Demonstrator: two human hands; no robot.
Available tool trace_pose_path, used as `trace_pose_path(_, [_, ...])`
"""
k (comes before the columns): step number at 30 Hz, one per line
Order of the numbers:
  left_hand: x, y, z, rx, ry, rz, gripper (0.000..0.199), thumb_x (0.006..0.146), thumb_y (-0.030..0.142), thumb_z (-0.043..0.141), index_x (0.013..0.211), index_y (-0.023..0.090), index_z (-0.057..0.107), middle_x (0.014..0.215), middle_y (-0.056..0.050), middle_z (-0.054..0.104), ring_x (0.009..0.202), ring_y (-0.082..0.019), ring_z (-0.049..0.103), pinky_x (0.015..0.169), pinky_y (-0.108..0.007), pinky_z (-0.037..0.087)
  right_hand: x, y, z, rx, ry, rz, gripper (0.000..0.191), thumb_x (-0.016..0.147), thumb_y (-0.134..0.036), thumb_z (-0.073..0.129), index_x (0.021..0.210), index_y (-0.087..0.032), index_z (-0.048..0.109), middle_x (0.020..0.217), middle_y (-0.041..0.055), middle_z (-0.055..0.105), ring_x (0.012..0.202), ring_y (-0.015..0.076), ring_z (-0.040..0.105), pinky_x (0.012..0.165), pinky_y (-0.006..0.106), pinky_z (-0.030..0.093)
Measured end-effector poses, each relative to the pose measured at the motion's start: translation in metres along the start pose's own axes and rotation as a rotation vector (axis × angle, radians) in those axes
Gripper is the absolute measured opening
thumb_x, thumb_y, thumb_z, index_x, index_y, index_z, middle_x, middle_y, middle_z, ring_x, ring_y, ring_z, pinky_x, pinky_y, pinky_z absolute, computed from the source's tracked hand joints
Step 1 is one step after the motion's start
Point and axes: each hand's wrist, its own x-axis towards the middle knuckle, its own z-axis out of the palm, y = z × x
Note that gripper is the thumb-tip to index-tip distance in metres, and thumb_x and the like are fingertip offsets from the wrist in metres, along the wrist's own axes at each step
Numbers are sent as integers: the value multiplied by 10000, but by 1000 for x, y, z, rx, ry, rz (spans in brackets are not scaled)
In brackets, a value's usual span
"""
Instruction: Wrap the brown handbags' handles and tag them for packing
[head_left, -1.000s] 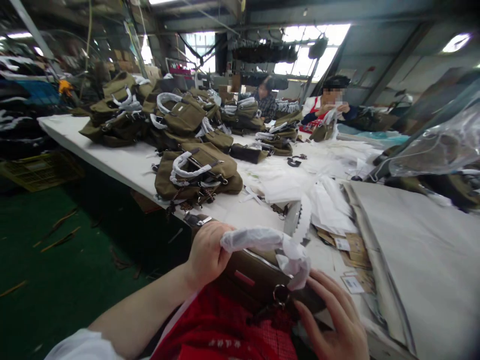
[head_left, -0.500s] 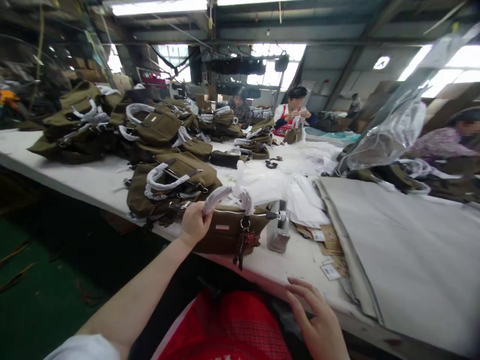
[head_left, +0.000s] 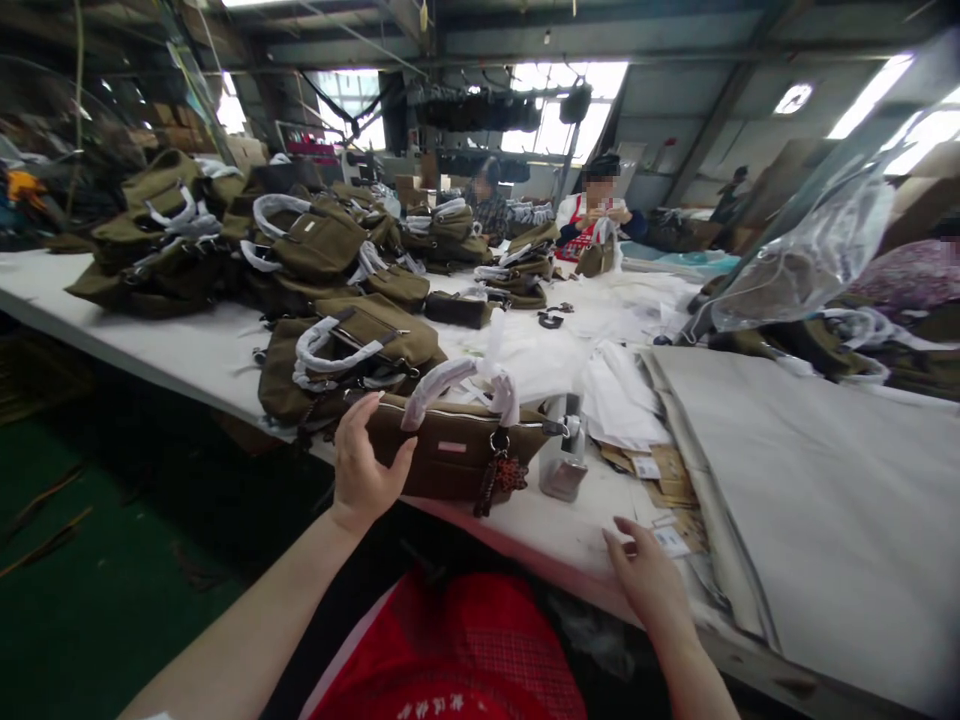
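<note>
An olive-brown handbag (head_left: 442, 470) stands upright at the table's near edge. Plastic film wraps its raised handles (head_left: 442, 385), and a dark tassel with a reddish charm (head_left: 511, 474) hangs from a ring on its front. At the bag's left end is my left hand (head_left: 367, 470), fingers stretched and thumb apart, touching or very close to the cloth. My right hand (head_left: 646, 570) hovers over the table edge near some paper tags (head_left: 671, 540), its thumb and fingers apart and nothing between them. Right beside the bag sits a grey-and-clear dispenser-like object (head_left: 564, 470).
Another olive bag (head_left: 352, 355) lies behind my left hand, with piles of similar bags (head_left: 300, 240) farther back. White sheets (head_left: 619, 395) and a large pale board (head_left: 817, 480) cover the table's right side. Across the table a co-worker (head_left: 600, 215) handles a bag.
My left hand has loosened from the bag's upper left corner, with thumb and fingers now spread. My right hand has moved right and up, nearer the tags.
</note>
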Motion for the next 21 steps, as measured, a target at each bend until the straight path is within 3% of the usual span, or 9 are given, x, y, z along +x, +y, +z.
trace_pose_path(5, [-15, 19, -29, -72, 12, 15, 501, 827, 248, 657, 1275, 149, 454, 1283, -181, 549, 1223, -299, 534, 1040, -510, 450, 41, 14, 6, -182, -15, 4, 491, 906, -330, 371, 1267, -83, 593, 1187, 217, 610, 979, 329, 651, 862, 458, 478])
trace_pose_path(10, [-32, 12, -44, -68, -10, -50, 461, 844, 219, 632, 1269, 165, 465, 1274, -167, 557, 1217, -296, 541, 1029, -517, 463, 44, 6, 9, -232, -25, -9, 504, 907, -365, 368, 1250, -73, 593, 1157, 210, 628, 1010, 343, 638, 883, 457, 474])
trace_pose_path(14, [-42, -31, -30, 16, -77, -195, 582, 816, 296, 686, 1318, 140, 436, 1340, -190, 513, 1287, -320, 482, 1085, -550, 399, 34, 13, 23, -267, 21, -103, 537, 916, -441, 323, 1151, -83, 647, 1156, 208, 634, 1029, 339, 624, 934, 452, 468])
trace_pose_path(16, [-45, -57, -17, -28, -209, -350, 779, 705, 387, 792, 1337, 119, 423, 1367, -212, 493, 1298, -355, 466, 1089, -577, 381, 29, 21, 33, -290, 123, -161, 569, 913, -465, 290, 1141, -87, 649, 1131, 195, 646, 1032, 337, 615, 954, 449, 461])
trace_pose_path(19, [-49, -82, 4, -356, -490, -554, 942, 548, 376, 884, 1338, 132, 433, 1322, -192, 551, 1208, -340, 556, 1003, -522, 479, 26, 35, 46, -285, 234, -222, 568, 885, -461, 287, 1116, -92, 653, 1105, 178, 663, 1003, 339, 615, 943, 459, 463])
trace_pose_path(21, [-50, -86, 15, -520, -543, -619, 888, 527, 352, 893, 1291, 147, 489, 1253, -160, 606, 1138, -314, 606, 954, -475, 515, 28, 44, 50, -255, 220, -263, 522, 853, -438, 327, 1080, -115, 669, 1104, 179, 669, 990, 345, 617, 935, 477, 463])
